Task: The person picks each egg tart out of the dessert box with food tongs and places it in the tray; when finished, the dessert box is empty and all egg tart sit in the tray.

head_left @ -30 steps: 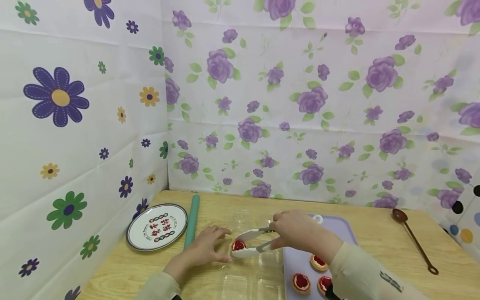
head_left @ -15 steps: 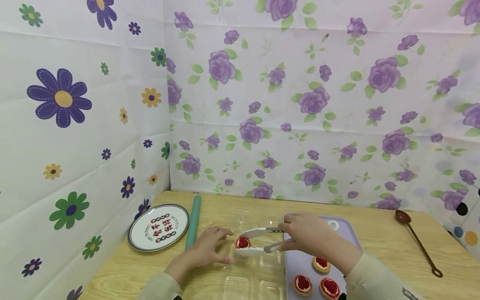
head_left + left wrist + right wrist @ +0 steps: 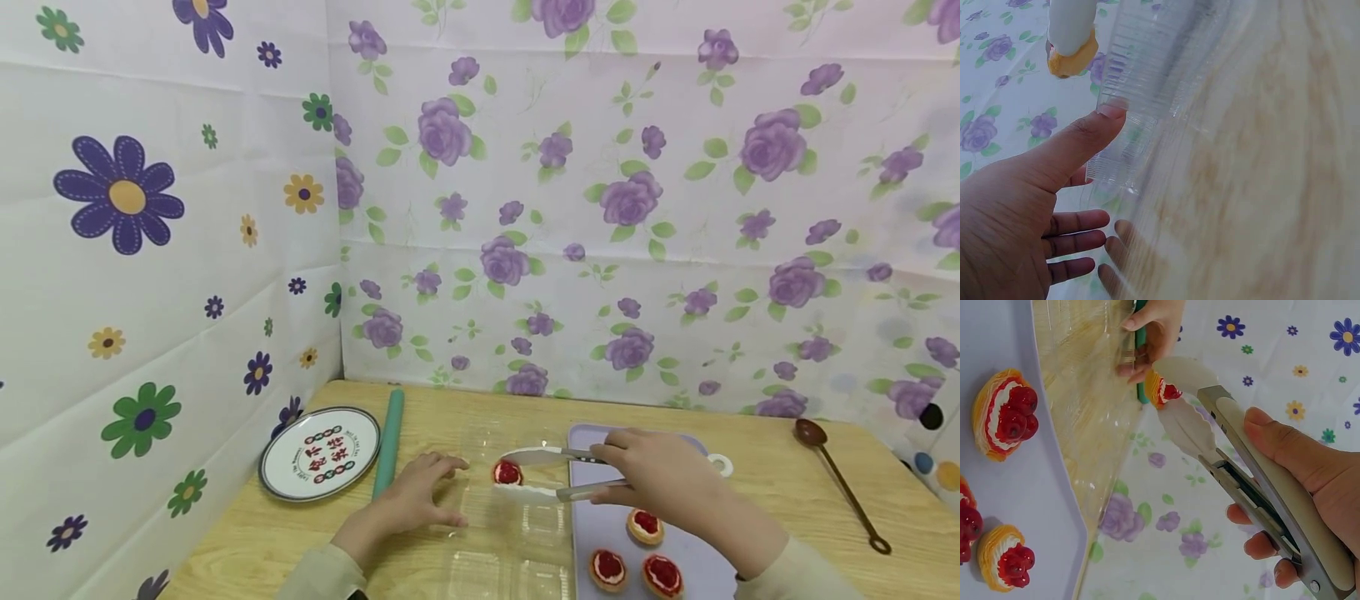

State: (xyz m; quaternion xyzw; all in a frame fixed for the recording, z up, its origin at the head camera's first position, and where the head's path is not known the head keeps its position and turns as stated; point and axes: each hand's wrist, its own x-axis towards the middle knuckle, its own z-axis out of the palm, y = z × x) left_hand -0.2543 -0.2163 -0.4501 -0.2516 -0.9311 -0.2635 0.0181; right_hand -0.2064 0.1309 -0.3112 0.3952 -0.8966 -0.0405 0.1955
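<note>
My right hand point(image 3: 660, 475) grips a pair of tongs point(image 3: 1272, 481) with grey handles and white tips. Between the tips is a small tart point(image 3: 507, 473) with red berries, raised over a clear plastic container point(image 3: 545, 525) with several compartments. In the right wrist view the held tart point(image 3: 1160, 390) shows its golden crust side-on. My left hand point(image 3: 420, 493) rests at the container's left side, fingers loosely spread. The left wrist view has its thumb point(image 3: 1100, 125) on the clear ribbed wall.
Right of the container lies a lavender tray point(image 3: 588, 529) bearing tarts point(image 3: 607, 569). A white plate point(image 3: 288, 462) with red lettering and a green roll point(image 3: 387, 446) lie to the left. A brown ladle point(image 3: 843, 487) is at the far right. Floral cloth walls rise behind.
My right hand has moved right, carrying the tongs and tart from beside the left hand toward the container's middle. The left hand has stayed in place at the container's side.
</note>
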